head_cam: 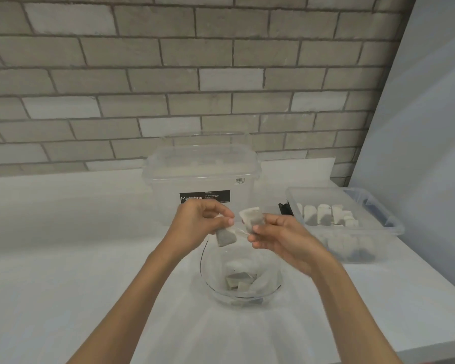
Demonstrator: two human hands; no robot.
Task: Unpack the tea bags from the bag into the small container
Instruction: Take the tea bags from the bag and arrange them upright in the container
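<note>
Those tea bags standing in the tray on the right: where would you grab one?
Probably by its top edge, coming straight down. The tea bags stand upright in close rows, so only their tops are free; neighbours cover the flat faces and the tray wall blocks a sideways approach. A light two-finger pinch should do.
</note>
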